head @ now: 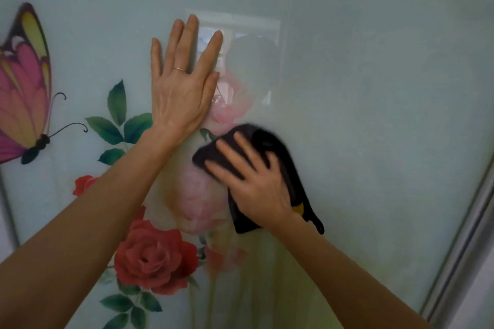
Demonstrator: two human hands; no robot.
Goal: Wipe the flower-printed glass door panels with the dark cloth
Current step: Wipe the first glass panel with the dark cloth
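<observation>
The pale green glass door panel [374, 88] fills the view, printed with red and pink roses, green leaves and a pink-and-yellow butterfly at the left. My left hand [180, 83] lies flat on the glass with fingers straight and spread, a ring on one finger. Lower and to the right, my right hand [251, 181] presses the dark cloth [278, 149] against the glass with straight, spread fingers, over a faint pink rose. The cloth is blurred; a loop and a yellow tag hang from its lower right corner.
A silver metal frame edge [465, 243] runs diagonally down the right side of the panel. Another frame strip [8, 211] stands at the far left below the butterfly. A window reflection shows in the glass beside my left hand.
</observation>
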